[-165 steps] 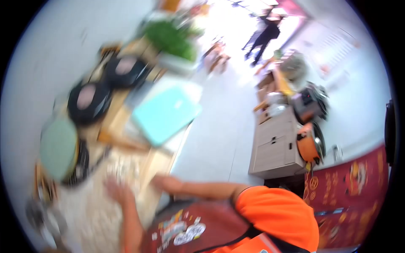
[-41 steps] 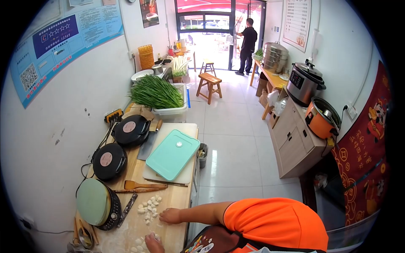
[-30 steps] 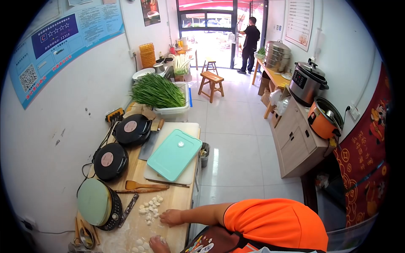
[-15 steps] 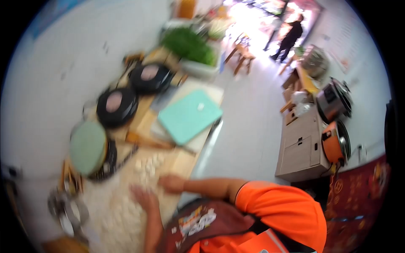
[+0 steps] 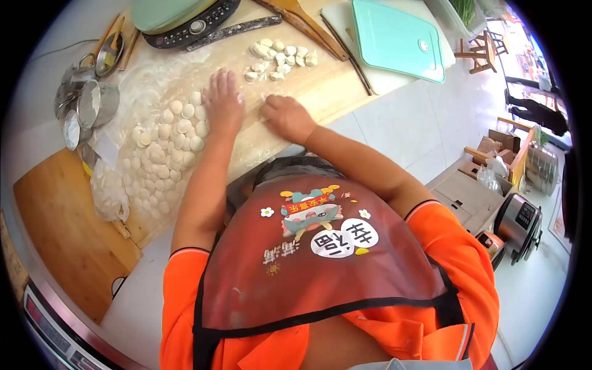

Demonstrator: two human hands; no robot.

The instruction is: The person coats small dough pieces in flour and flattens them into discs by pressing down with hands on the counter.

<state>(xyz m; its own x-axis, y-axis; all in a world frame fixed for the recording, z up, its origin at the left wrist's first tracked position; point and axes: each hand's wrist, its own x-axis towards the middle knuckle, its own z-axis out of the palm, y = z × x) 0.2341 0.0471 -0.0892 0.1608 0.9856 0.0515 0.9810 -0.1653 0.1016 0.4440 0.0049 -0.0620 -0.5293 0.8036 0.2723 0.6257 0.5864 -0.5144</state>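
Note:
My left hand (image 5: 224, 103) lies on the floury wooden board (image 5: 243, 151) with its fingers stretched out, at the right edge of a spread of flattened dough rounds (image 5: 165, 148). Close by on the right, my right hand (image 5: 287, 118) is curled with its fingers closed. What it holds, if anything, is hidden beneath it. Just beyond both hands sits a loose group of small cut dough pieces (image 5: 280, 59), several of them touching.
A green electric griddle (image 5: 185, 21) and dark stick (image 5: 234, 32) stand at the back. To the right are a wooden rolling pin (image 5: 308, 28) and mint-green lid (image 5: 398, 40). Metal pots (image 5: 98, 102) and a plastic bag (image 5: 111, 191) lie left. Rice cookers (image 5: 518, 225) stand far right.
The view has swung down from the room toward the board and my apron, and is sharper. Both hands remain at the board near the dough pieces.

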